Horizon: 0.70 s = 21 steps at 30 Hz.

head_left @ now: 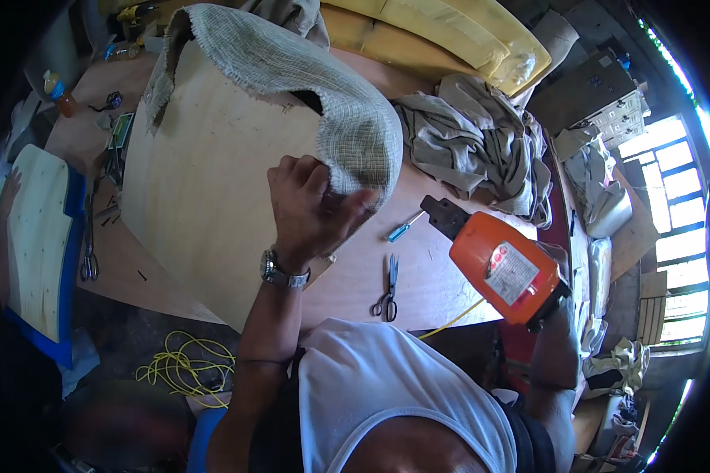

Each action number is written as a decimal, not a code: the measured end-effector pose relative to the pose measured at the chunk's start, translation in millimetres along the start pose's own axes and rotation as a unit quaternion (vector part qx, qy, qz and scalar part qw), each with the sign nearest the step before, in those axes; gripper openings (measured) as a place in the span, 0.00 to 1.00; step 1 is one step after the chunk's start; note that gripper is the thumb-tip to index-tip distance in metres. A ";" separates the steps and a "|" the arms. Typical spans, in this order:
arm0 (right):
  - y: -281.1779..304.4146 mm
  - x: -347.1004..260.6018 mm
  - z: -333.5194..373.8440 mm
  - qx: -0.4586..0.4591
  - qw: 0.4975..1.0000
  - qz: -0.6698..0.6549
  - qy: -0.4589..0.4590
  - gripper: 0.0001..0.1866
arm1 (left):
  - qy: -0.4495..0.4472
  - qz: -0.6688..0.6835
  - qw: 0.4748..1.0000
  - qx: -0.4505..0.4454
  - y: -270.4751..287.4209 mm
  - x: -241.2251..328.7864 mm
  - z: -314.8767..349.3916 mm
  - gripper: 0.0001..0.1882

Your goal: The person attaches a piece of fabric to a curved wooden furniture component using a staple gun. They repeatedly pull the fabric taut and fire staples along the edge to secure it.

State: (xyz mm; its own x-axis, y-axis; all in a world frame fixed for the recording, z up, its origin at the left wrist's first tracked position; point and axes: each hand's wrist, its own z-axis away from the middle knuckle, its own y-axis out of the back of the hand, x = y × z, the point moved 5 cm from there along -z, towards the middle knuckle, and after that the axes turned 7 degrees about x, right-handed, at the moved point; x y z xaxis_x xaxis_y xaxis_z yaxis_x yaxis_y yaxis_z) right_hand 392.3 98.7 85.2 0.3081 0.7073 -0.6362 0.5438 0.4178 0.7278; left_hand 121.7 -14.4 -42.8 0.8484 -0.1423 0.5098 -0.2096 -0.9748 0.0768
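A wooden panel (205,158) lies on the table, with greenish-grey woven fabric (359,134) wrapped over its far and right edges. My left hand (308,209), a watch at its wrist, is closed on the fabric's frayed border near the panel's right corner. Held off to the right of the panel is an orange staple gun (493,264), its dark nose turned toward the fabric. My right hand (558,256) grips it from behind, mostly hidden by the tool body. Between the hands, scissors (390,288) and a blue-handled screwdriver (402,229) rest on the table.
Crumpled grey cloth (477,146) is heaped at the right, before yellow foam (418,31). A yellow hose (185,363) coils on the floor at left. Another person's hand (12,189) touches a blue-edged wooden panel (35,244). A bottle (57,91) stands at far left.
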 end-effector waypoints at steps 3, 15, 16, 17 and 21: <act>5.8 -8.5 -6.1 -0.066 0.995 0.063 0.031 0.38 | 0.012 0.005 1.000 -0.004 -1.3 -6.2 7.8 0.19; -34.5 20.2 -32.6 -0.108 0.988 0.077 0.073 0.41 | 0.063 0.001 0.997 0.047 1.1 -10.7 23.1 0.19; -37.9 27.8 -29.8 -0.115 0.989 0.076 0.053 0.40 | 0.062 0.001 0.997 0.045 2.3 -9.6 22.7 0.19; -40.7 14.9 -36.9 -0.125 0.985 0.113 0.037 0.40 | 0.058 -0.009 0.997 0.045 2.1 -10.0 21.5 0.20; -46.2 -15.2 -42.7 -0.080 0.970 0.204 0.103 0.33 | 0.053 -0.040 0.997 0.042 2.7 -13.0 21.3 0.19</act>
State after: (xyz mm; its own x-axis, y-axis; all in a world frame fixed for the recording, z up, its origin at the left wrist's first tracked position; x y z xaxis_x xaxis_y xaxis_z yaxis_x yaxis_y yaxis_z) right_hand 329.2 93.0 72.2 0.3000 0.9247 -0.2343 0.2759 0.1510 0.9493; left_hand 120.4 -18.9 -67.5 0.8036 -0.0497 0.5931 -0.0983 -0.9939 0.0499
